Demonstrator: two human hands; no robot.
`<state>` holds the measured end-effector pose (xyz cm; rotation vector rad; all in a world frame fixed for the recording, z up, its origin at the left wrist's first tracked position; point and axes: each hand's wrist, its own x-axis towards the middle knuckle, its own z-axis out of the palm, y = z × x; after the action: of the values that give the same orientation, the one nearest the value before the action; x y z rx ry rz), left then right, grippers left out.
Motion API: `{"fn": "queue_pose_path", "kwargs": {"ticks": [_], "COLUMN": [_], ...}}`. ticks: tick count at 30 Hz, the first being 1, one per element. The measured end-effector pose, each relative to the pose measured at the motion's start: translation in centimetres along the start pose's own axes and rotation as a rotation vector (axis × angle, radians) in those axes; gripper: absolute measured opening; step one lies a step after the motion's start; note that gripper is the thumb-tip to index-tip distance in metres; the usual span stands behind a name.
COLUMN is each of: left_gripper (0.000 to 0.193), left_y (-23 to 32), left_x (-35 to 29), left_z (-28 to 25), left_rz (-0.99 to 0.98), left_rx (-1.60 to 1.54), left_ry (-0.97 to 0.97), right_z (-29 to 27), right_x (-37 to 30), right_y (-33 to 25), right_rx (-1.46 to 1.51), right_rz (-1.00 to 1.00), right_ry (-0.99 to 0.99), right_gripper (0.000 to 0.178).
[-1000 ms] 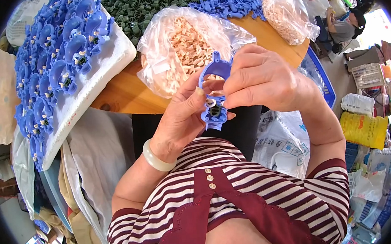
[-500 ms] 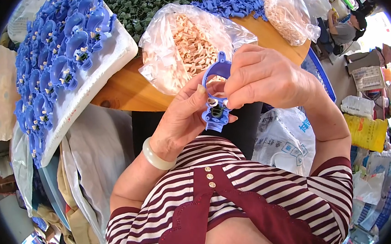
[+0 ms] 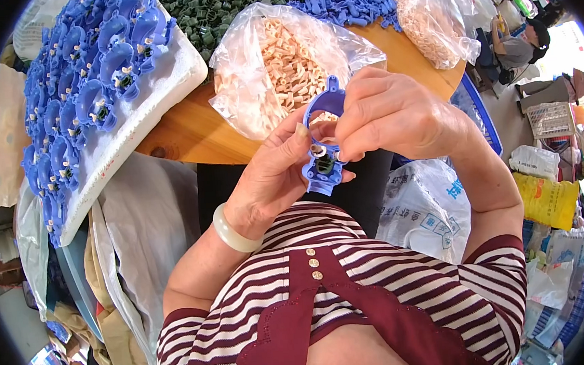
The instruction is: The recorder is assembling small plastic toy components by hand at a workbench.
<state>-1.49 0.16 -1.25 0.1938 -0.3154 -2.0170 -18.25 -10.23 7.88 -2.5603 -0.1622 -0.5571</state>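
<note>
My left hand grips a blue plastic housing, which has a ring-shaped upper part and a narrow lower body. Its thumb presses near the ring's left side. A dark green insert sits in the lower body, with a small white piece at its upper left. My right hand is closed at the housing's right side, thumb and forefinger pinched on a small white piece beside the green insert. The other fingers curl in and hide part of the ring.
An open clear bag of cream plastic pieces lies on the wooden table. Behind it are piles of green parts and blue parts. A white foam board at left carries rows of blue assemblies. Another bag stands right.
Both hands and the blue housing stay in nearly the same place. My right fingertips remain at the small white piece; the view has shifted very slightly.
</note>
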Motion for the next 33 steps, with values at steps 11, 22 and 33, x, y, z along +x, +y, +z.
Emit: {"fn": "queue_pose_path", "kwargs": {"ticks": [11, 22, 33], "left_gripper": [0.060, 0.057, 0.059], "left_y": [0.1, 0.2, -0.2], "left_x": [-0.1, 0.1, 0.0], "left_z": [-0.3, 0.0, -0.1], "left_rz": [0.029, 0.168, 0.159], "left_rx": [0.025, 0.093, 0.168], "left_ry": [0.004, 0.038, 0.038], "right_z": [0.2, 2.8, 2.3], "right_x": [0.3, -1.6, -1.5], "right_y": [-0.8, -2.5, -2.2], "right_rx": [-0.225, -0.212, -0.227], "right_rz": [-0.095, 0.407, 0.299], "right_ry": [-0.053, 0.320, 0.226], "right_gripper": [0.021, 0.022, 0.017]}}
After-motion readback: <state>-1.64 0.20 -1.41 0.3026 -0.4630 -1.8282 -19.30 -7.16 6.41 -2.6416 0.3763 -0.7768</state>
